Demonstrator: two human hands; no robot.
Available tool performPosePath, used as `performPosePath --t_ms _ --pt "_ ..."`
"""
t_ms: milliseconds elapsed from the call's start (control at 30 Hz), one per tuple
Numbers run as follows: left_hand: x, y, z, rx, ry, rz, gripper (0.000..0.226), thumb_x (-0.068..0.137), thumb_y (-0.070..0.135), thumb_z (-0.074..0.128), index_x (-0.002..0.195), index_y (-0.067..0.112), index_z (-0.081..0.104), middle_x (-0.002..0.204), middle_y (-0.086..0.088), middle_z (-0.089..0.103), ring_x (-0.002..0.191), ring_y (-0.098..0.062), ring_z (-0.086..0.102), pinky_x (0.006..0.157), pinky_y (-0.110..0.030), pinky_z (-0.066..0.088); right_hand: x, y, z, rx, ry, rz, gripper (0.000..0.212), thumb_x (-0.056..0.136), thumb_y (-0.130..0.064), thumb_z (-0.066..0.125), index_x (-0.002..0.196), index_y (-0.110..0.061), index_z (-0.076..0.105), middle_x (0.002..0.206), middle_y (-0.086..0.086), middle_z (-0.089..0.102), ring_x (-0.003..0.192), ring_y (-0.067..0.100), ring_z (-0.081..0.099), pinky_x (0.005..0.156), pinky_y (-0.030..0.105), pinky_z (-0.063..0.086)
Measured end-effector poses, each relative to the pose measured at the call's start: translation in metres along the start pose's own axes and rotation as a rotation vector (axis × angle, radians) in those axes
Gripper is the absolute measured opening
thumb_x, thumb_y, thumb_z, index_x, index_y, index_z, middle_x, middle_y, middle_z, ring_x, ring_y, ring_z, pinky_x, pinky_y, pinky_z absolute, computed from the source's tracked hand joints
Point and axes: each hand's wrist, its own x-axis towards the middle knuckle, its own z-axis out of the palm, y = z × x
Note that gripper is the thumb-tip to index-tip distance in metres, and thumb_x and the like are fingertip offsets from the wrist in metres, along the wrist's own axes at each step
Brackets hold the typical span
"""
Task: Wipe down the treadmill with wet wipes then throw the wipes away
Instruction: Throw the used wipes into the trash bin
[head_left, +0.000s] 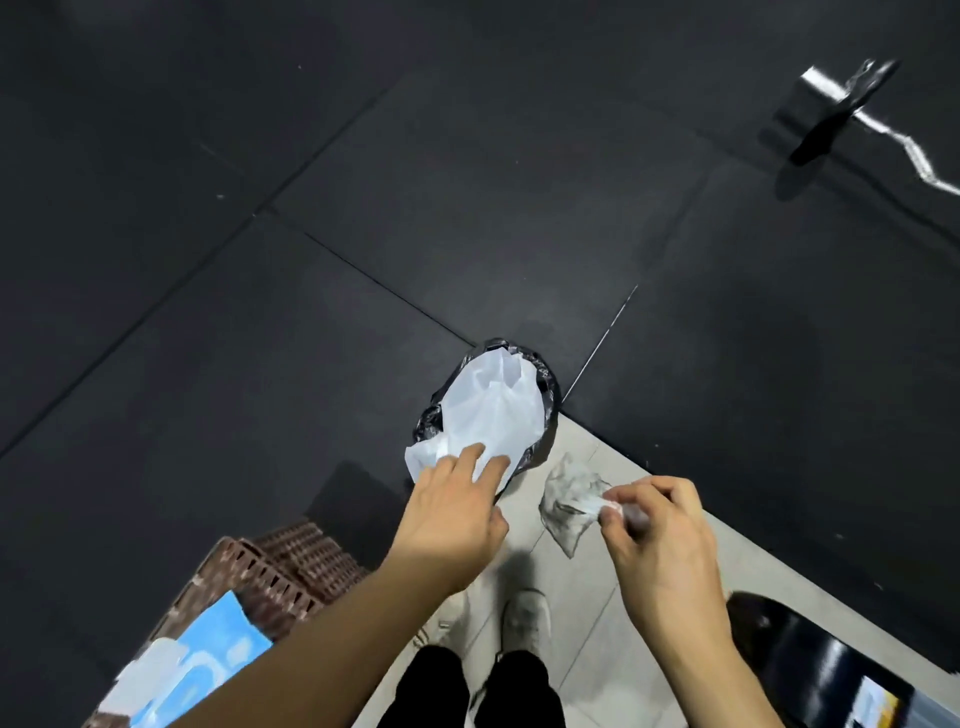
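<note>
**Wipes about to go in the bin**

At far left a blue wipe pack (197, 670) lies on a brown basket (275, 566). The left hand (452, 509) reaches out, fingers nearly straight, touching a white wipe (488, 410) draped over the bin (545, 387) on the floor. Whether it grips the wipe, I cannot tell. Just right, the right hand (660, 525) pinches a dirty, crumpled wipe (569, 501) by one corner, beside the bin rather than above it. To finish cleanly, I'd say push the white one fully inside, then carry the dirty one over the opening before letting go.
</note>
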Motion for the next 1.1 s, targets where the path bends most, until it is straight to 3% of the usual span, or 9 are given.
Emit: performPosePath --t_ms 233,333,433,467,533,700,867,1000,1100 --pt "0.126 -0.027 0.090 0.030 -0.092 -0.086 0.114 0.083 0.043 0.072 0.151 0.051 -0.020 0.161 -0.008 -0.035 0.152 -0.043 -0.012 0.116 -0.060 0.025 0.077 0.060 0.066 -0.029 -0.028 -0.004 0.006 0.092 -0.018 0.068 0.094 -0.022 0.071 0.102 -0.015 0.045 0.092 -0.025 0.045 0.060 0.005 0.033" --pt "0.152 -0.038 0.120 0.095 -0.207 -0.142 0.132 0.076 0.036 0.082 0.148 0.052 -0.028 0.164 -0.013 -0.025 0.150 -0.044 0.011 0.110 -0.059 0.033 0.095 0.076 0.080 -0.028 -0.050 -0.001 0.007 0.093 -0.018 0.067 0.095 -0.023 0.070 0.102 -0.015 0.045 0.093 -0.029 0.043 0.060 0.003 0.033" --pt "0.151 -0.050 0.139 0.267 -0.181 -0.109 0.119 0.080 0.012 0.075 0.158 0.043 -0.010 0.123 -0.016 0.050 0.087 -0.030 0.053 0.086 -0.045 0.044 0.106 0.085 0.088 -0.032 -0.064 0.000 0.007 0.092 -0.016 0.068 0.095 -0.022 0.071 0.102 -0.013 0.047 0.093 -0.028 0.043 0.066 -0.003 0.035" --pt "0.147 -0.057 0.145 0.288 -0.127 -0.076 0.110 0.070 0.008 0.080 0.158 0.039 0.020 0.091 -0.008 0.052 0.066 -0.026 0.047 0.071 -0.041 0.046 0.109 0.087 0.089 -0.034 -0.067 -0.004 0.007 0.092 -0.016 0.069 0.096 -0.020 0.071 0.102 -0.012 0.047 0.092 -0.027 0.044 0.069 -0.004 0.033" --pt "0.131 -0.068 0.148 0.257 -0.025 -0.069 0.075 0.041 0.005 0.090 0.109 0.028 0.071 0.065 -0.002 0.038 0.044 -0.022 0.037 0.044 -0.033 0.038 0.113 0.088 0.091 -0.027 -0.076 -0.003 0.007 0.091 -0.015 0.069 0.096 -0.019 0.072 0.102 -0.011 0.048 0.092 -0.025 0.045 0.069 -0.005 0.033" --pt "0.106 -0.084 0.147 0.027 -0.037 -0.158 0.018 0.087 0.009 0.058 0.082 0.017 0.042 0.081 0.003 0.029 0.068 -0.021 0.037 0.057 -0.033 0.030 0.124 0.074 0.090 0.000 -0.103 -0.008 0.007 0.094 -0.015 0.065 0.096 -0.019 0.070 0.105 -0.010 0.047 0.091 -0.021 0.046 0.068 -0.001 0.036" --pt "0.089 -0.074 0.124 -0.178 0.032 -0.312 0.042 0.082 0.054 0.057 0.071 0.021 0.034 0.099 0.006 0.034 0.076 -0.018 0.044 0.064 -0.033 0.043 0.138 0.060 0.094 0.005 -0.108 -0.017 0.007 0.095 -0.018 0.063 0.095 -0.022 0.069 0.107 -0.012 0.046 0.090 -0.022 0.045 0.063 0.004 0.037" --pt "0.091 -0.064 0.101 -0.253 0.168 -0.462 0.014 0.087 0.016 0.067 0.092 0.009 0.056 0.107 -0.002 0.051 0.096 -0.028 0.058 0.077 -0.032 0.039 0.146 0.057 0.093 0.023 -0.091 -0.004 0.007 0.094 -0.018 0.064 0.095 -0.022 0.069 0.108 -0.012 0.047 0.091 -0.025 0.043 0.063 0.001 0.036" --pt "0.098 -0.064 0.072 -0.433 0.340 -0.530 0.028 0.086 -0.001 0.055 0.105 0.020 0.052 0.096 0.007 0.048 0.091 -0.021 0.051 0.075 -0.025 0.033 0.149 0.058 0.091 0.027 -0.072 -0.008 0.008 0.094 -0.016 0.064 0.094 -0.022 0.070 0.107 -0.012 0.047 0.089 -0.025 0.043 0.066 -0.001 0.036"
